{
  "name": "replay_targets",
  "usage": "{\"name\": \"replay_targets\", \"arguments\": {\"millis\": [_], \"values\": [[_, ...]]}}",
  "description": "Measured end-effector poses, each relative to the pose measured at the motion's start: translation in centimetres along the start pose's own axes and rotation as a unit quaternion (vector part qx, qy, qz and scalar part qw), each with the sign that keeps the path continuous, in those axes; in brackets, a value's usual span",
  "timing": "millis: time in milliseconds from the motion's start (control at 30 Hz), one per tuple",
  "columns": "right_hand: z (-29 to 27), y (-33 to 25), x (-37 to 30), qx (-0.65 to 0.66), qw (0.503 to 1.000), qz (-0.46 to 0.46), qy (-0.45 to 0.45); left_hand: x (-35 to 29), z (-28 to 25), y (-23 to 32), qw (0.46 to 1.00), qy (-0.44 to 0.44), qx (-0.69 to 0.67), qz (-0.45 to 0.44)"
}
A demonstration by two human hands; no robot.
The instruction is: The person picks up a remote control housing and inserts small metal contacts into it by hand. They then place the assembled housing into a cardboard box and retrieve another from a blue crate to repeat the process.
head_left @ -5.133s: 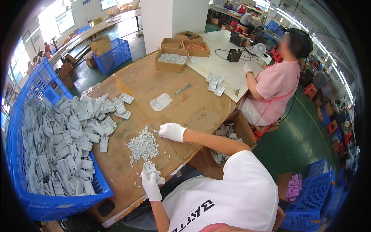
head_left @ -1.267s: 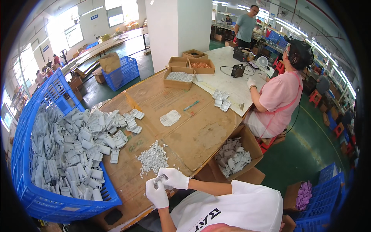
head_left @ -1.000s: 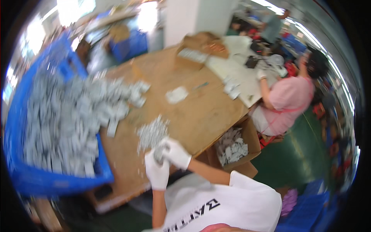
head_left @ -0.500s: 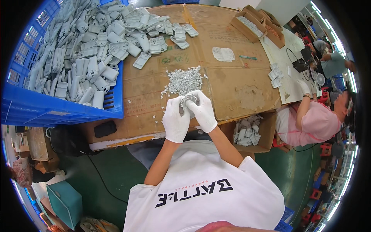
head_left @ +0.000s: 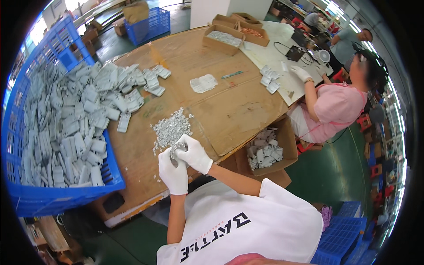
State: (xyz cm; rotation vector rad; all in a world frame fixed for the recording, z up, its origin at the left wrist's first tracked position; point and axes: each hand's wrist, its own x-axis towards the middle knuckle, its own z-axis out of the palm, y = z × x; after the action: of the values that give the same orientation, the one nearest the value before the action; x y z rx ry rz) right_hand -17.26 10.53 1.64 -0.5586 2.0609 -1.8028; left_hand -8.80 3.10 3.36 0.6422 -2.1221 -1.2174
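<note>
White-gloved left hand (head_left: 173, 175) raised above near edge of bench (head_left: 240, 112), forearm coming from near side; right hand (head_left: 195, 155) angled in from right, close against left. Both grips curled, pinching grey part (head_left: 177, 153) between them. Pile of small bits (head_left: 173, 128) just beyond hands. Blue crate (head_left: 62, 193) left, cardboard box (head_left: 288, 143) right, white paper (head_left: 204, 83) and teal stick (head_left: 232, 74) farther off. Grey part mostly covered by hands, details unclear.

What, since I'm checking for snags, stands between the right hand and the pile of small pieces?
Nothing visible. The right hand and left hand hold a gray part beside the near edge of the pile; their height is unclear.
</note>
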Motion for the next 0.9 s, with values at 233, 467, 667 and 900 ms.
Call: {"name": "replay_targets", "arguments": {"millis": [233, 467, 667, 900], "values": [[-0.9, 1.2, 0.3, 0.010, 1.000, 0.004, 0.007, 0.2, 1.0, 0.3, 0.999, -0.022, -0.005, 0.034], [-0.9, 1.2, -0.2, 0.050, 0.998, 0.045, 0.009, -1.1, 1.8, 0.6, 0.999, -0.007, 0.034, 0.028], [-2.0, 1.4, -0.6, 0.009, 0.999, -0.022, 0.047, 0.0, 1.6, 0.0, 0.998, -0.049, 0.008, 0.025], [-6.8, -2.4, -3.0, -0.312, 0.880, -0.337, 0.118, 2.8, 2.9, 0.6, 0.998, -0.062, -0.031, -0.002]]}}
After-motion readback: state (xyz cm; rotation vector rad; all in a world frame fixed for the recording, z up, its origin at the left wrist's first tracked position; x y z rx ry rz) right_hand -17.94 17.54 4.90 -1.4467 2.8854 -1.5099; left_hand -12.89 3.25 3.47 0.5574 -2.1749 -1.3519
